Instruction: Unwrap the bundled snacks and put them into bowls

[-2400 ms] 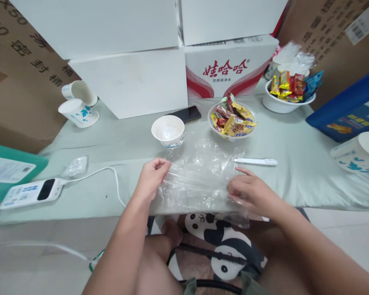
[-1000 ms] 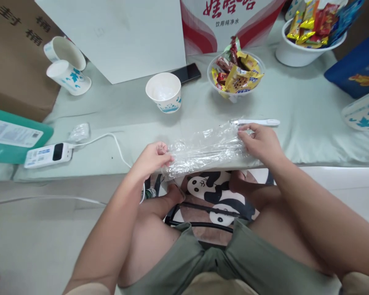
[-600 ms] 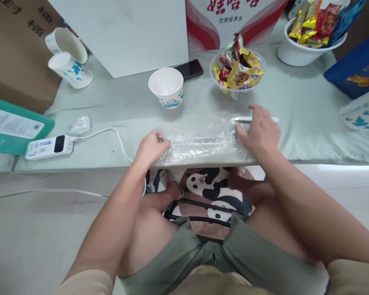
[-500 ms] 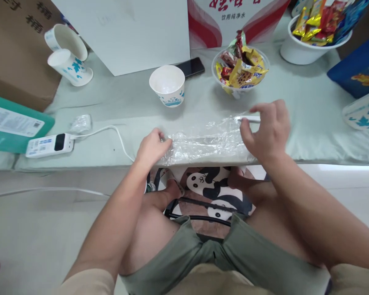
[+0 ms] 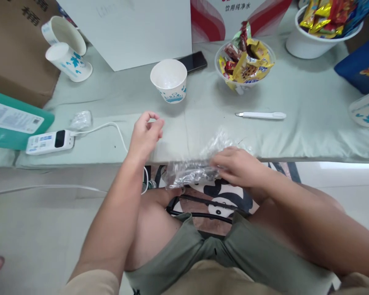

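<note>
Item 1, clear plastic film (image 5: 187, 174): lying crumpled at the lower centre of the frame, partly resting on the front edge of the desk (image 5: 203, 104) and partly hanging over it. Its right portion is bunching under the fingers; its left end is trailing loose.

Item 2, right hand (image 5: 235, 166): pressing its fingers together on the film, right of centre.

Item 3, left hand (image 5: 144, 135): hovering left of centre, clear of the film, fingers loosely curled and half open, holding nothing visible.

Item 4, paper cup (image 5: 174, 96): standing upright at upper centre, containing some clear plastic.

Item 5, white craft knife (image 5: 264, 116): lying right of centre, being touched by neither hand.

Item 6, snack bowl (image 5: 242, 87): standing at upper right of centre, holding wrapped snacks.

Item 7, black phone (image 5: 197, 61): lying just behind the cup.

Condition: the handling is seemingly standing partway. The film is lying spread only in part and is being gathered, by appearance, from one side; the loose left end is remaining ungathered. Whether it is cut anywhere, the creases are not showing.
</note>
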{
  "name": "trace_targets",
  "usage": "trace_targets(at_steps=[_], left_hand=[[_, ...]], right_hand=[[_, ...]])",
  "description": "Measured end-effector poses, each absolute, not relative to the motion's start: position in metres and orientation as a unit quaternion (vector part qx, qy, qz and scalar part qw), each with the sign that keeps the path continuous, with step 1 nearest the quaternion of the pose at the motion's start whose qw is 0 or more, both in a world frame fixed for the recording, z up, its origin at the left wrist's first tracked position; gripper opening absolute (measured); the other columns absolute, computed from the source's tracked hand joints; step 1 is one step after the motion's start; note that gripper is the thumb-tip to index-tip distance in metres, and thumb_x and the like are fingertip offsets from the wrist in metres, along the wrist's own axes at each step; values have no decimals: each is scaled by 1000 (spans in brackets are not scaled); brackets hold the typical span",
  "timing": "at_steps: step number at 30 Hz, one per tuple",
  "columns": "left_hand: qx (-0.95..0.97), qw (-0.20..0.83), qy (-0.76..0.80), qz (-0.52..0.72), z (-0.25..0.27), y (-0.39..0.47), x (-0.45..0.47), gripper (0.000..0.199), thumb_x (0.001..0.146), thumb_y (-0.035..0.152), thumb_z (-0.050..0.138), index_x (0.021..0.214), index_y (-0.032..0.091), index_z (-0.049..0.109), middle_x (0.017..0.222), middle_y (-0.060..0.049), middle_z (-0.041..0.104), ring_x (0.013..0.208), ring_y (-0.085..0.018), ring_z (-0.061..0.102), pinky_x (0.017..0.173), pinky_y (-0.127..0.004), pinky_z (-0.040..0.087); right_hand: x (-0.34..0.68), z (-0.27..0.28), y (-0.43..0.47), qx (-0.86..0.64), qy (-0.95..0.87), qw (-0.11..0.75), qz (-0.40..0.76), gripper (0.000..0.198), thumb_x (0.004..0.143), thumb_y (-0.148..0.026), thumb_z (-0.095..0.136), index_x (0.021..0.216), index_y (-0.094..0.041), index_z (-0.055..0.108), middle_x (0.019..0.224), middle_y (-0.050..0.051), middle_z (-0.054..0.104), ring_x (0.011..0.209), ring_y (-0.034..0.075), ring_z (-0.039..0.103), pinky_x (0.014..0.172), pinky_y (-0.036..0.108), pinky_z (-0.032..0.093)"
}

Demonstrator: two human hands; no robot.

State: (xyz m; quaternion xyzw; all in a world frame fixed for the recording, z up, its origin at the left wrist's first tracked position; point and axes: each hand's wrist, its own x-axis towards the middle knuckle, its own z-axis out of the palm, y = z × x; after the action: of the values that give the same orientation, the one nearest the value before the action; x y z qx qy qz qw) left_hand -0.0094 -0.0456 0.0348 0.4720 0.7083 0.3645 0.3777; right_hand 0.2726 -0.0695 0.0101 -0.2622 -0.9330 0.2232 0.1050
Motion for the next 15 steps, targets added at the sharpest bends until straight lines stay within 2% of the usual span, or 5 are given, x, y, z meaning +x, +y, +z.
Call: trace_targets(at_steps=[2,4,7,11,15], left_hand=[[431,497,649,382,34,-48,-3,23,84,44,60,87,22,57,64,1,55,50,-10,45,51,-25,33],[403,613,597,324,33,-52,7,35,82,52,64,89,18,63,74,-3,65,54,-11,54,53,-25,41],[371,725,536,221,33,-58,23,59,74,63,74,109,17,65,95,-11,74,72,-20,71,65,-31,53],[360,790,448,211,38,-63,37,103,59,64,86,145,26,42,100,-13,78,92,-32,77,75,-39,59],[393,771,433,252,44,-62,45,121,53,55,91,153,32,28,86,-6,77,79,-30,77,67,-37,59]], right_hand=[[281,22,-70,-218,-926,171,258,21,88,-7,47,88,-22,61,93,2,75,90,18,70,82,34,50],[286,31,-70,-208,-920,251,218,21,90,-8,46,86,-23,60,103,3,76,108,20,69,90,37,49],[289,38,-73,-248,-905,326,121,21,95,-15,50,82,-27,61,103,2,76,114,23,68,91,42,49],[290,39,-79,-328,-872,362,28,27,99,-27,52,74,-31,62,88,2,73,103,24,69,87,44,49],[291,34,-78,-307,-866,395,3,21,97,-21,57,81,-33,63,93,-1,73,107,22,67,88,42,47]])
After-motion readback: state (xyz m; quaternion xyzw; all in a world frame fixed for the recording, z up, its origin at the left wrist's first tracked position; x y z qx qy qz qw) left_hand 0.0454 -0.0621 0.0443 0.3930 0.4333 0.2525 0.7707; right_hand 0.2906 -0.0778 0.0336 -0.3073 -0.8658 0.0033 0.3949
